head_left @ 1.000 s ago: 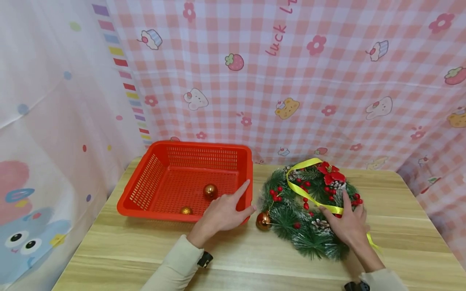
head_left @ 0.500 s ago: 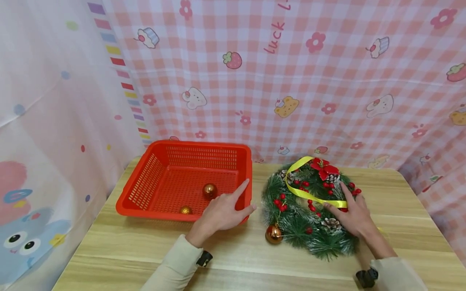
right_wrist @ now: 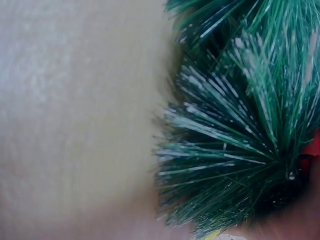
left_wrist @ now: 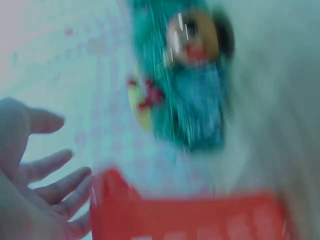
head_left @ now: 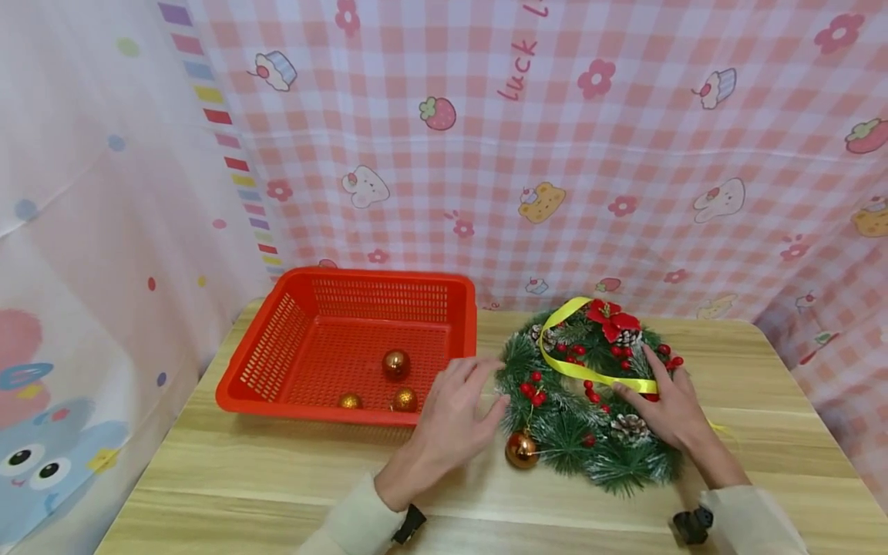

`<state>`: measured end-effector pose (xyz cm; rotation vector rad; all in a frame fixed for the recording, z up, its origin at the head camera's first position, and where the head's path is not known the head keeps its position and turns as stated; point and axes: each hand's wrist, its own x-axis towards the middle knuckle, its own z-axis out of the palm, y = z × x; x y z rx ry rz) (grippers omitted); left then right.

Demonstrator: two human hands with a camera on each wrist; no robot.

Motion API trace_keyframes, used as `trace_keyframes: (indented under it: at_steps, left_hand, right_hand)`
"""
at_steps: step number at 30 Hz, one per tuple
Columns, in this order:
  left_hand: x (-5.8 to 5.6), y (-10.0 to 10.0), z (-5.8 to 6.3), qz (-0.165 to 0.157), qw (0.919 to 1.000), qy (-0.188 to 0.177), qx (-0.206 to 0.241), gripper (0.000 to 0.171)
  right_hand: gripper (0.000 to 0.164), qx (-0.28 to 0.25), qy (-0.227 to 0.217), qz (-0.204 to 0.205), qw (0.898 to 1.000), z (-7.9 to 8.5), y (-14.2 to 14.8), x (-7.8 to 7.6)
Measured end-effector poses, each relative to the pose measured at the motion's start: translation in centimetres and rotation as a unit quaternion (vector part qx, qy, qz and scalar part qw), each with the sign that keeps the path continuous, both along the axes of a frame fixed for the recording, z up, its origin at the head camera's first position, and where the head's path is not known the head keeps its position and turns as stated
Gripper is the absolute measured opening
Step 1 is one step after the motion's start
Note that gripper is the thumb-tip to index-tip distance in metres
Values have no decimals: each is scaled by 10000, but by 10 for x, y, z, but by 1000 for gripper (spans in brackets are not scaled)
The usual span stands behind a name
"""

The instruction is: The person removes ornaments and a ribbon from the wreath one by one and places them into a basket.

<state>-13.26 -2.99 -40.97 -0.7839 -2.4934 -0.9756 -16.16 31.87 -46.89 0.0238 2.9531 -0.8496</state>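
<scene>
A green Christmas wreath (head_left: 569, 439) lies at the right of the table, trimmed with red berries, pine cones, a red poinsettia (head_left: 612, 319) and a yellow ribbon (head_left: 565, 370). A copper bauble (head_left: 520, 450) hangs at its lower left edge. My right hand (head_left: 673, 412) grips the wreath's right side, thumb toward the centre and fingers over the outer part. My left hand (head_left: 451, 424) hovers between the basket and the wreath, fingers extended and holding nothing; its fingertips are close to the wreath's left edge. Whether they touch it I cannot tell. The left wrist view is blurred.
A red plastic basket (head_left: 463, 308) stands left of the wreath. Inside lie a shiny copper bauble (head_left: 396, 364) and two glittery gold baubles, one at the left (head_left: 350, 401) and another at the right (head_left: 405, 399). A checked curtain (head_left: 541, 139) hangs behind the wooden table (head_left: 264, 486).
The wreath turned slightly and shifted with my right hand, then stayed nearly still. My left hand left the basket's right rim and moved right toward the wreath, uncovering a second gold bauble.
</scene>
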Motion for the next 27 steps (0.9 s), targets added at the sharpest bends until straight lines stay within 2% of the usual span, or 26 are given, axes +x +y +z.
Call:
trace_keyframes:
  at_steps: [2, 4, 7, 10, 14, 18, 27]
  left_hand:
    - [8, 10, -1, -241, 9991, -98, 346, 35]
    - [15, 18, -4, -472, 9961, -481, 574, 32]
    - [19, 26, -10, -646, 9891, -1114, 716, 32]
    - [19, 31, -17, -632, 9794, -1706, 876, 35]
    - [16, 36, -25, -382, 9686, -2207, 1082, 41]
    - [13, 43, -31, -86, 9636, -2370, 1237, 44]
    - [1, 55, -40, 219, 9634, -2354, 1267, 46]
  right_hand:
    - [95, -5, -9, -5, 10000, 0, 0, -1]
    - [95, -6, -4, 4, 10000, 0, 0, -1]
    - [95, 0, -23, 14, 10000, 0, 0, -2]
    - [95, -1, -24, 28, 10000, 0, -1, -2]
    - [95, 6, -38, 23, 10000, 0, -1, -2]
    - [95, 41, -56, -13, 10000, -1, 0, -1]
    - [96, 37, -8, -15, 10000, -1, 0, 0]
